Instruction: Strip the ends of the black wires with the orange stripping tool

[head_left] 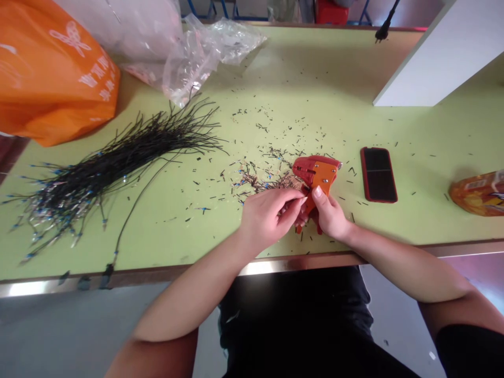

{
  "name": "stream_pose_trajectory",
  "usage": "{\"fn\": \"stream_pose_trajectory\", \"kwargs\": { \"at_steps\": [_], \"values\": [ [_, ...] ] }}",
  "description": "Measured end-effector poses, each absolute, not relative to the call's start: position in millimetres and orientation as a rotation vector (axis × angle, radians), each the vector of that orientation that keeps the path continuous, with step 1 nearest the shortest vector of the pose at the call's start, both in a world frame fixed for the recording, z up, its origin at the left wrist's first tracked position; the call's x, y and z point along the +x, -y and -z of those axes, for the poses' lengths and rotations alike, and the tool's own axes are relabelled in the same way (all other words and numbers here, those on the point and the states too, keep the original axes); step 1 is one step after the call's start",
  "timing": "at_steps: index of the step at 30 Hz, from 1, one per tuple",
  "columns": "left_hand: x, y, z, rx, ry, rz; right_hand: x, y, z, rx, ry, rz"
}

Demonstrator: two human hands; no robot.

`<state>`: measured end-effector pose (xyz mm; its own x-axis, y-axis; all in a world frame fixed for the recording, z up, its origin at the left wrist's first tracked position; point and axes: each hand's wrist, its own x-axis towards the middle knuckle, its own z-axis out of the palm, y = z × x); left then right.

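Note:
My right hand [333, 216] is wrapped round an orange and red wire stripper [321, 176], its thumb on the orange body and its head tilted up and to the left. Close beside the handles, my left hand [268, 212] is closed in a pinch; whatever lies between the fingertips is too small to name. Behind the hands lies a scatter of wire scraps [255, 181], black, blue and copper-coloured. To the left rests a thick bundle of black wires [122, 152], many with blue and silvery ends. One loose wire [134, 210] curves down to the table's front edge.
An orange bag [59, 79] and crumpled clear plastic [197, 58] occupy the back left. Right of the stripper lies a red-edged phone [378, 174]. Farther right are an orange package [478, 193] and a white panel [437, 63]; a black plug [381, 32] hangs at the back.

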<state>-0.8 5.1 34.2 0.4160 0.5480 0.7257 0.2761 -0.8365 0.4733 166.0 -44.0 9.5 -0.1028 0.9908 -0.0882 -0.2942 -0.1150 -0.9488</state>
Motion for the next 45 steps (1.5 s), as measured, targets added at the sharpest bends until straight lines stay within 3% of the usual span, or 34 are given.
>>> {"fn": "stream_pose_trajectory", "kwargs": {
  "at_steps": [13,23,30,45],
  "values": [
    [-5,-7,-36,2.354,-0.857,-1.282,170,40,-12,-0.893,0.901,-1.48],
    [-13,-26,-32,1.918,-0.889,-1.469,200,38,-29,-0.741,0.95,-1.802],
    [-14,-28,-35,2.12,-0.83,-1.359,199,43,-19,-0.708,1.079,-1.957],
    [-23,-35,-38,2.502,-0.851,-1.34,199,41,-16,-0.732,1.126,-1.934]
  ]
}}
